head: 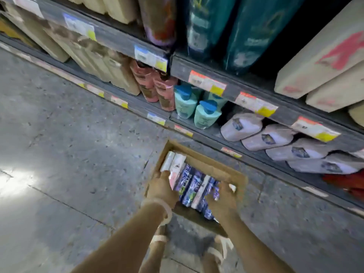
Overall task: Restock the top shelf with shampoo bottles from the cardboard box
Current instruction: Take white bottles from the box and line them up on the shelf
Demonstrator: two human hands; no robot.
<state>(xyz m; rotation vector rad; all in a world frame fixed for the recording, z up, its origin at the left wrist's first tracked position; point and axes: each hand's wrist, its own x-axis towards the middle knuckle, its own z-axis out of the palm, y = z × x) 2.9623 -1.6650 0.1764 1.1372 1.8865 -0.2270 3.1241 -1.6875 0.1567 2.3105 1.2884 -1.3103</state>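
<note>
Shelves (220,75) of bottles ran along the concrete floor (69,144). Cardboard box (212,170) sat on the floor just beside the bottom shelf, shampoo bottles (189,186) lying inside. Left hand (160,187) gripped a white bottle (177,170) in the box; right hand (223,200) curled round a purple one, both blurry.

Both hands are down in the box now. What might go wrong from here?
1. The left hand and right hand each reach into tightly packed bottles; pulling one may drag neighbours out of the box.
2. The box sits on the floor by the person's feet, so a step could kick it.
</note>
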